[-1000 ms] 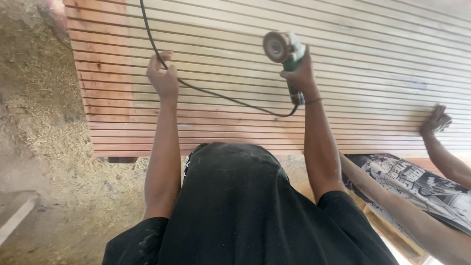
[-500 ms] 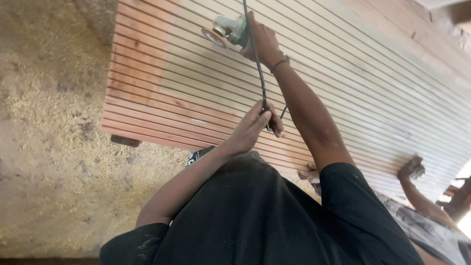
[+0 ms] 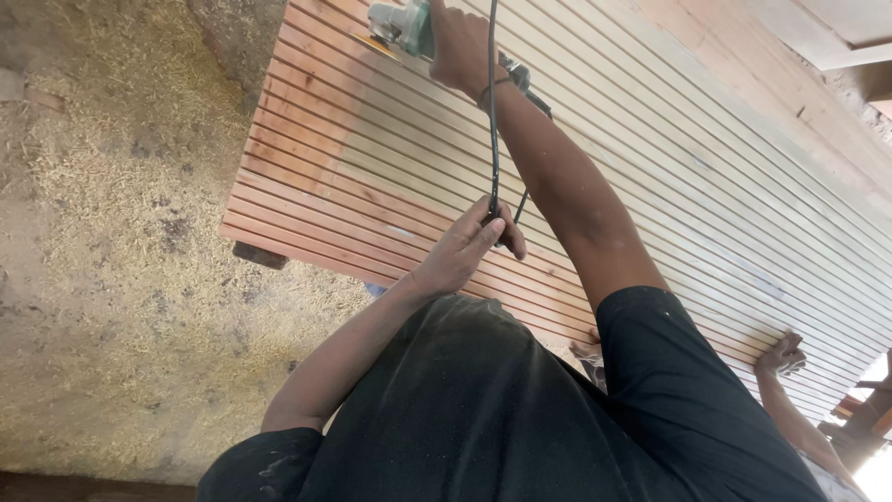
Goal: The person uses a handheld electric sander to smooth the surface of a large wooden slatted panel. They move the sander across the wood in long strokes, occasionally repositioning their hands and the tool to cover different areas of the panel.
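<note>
Now, step: I'm sanding the slatted panel (image 3: 576,158).
Right hand (image 3: 460,46): gripping the grinder (image 3: 395,26).
Left hand (image 3: 465,251): pinching the cord (image 3: 492,121) clear.
Next: calling for steady passes, I judge.

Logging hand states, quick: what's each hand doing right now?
Left hand: closed on the black power cord.
Right hand: closed on the green angle grinder.

Right hand (image 3: 457,46) fisted, arm stretched far forward — left hand (image 3: 465,246) pinched shut, elbow bent.
</note>
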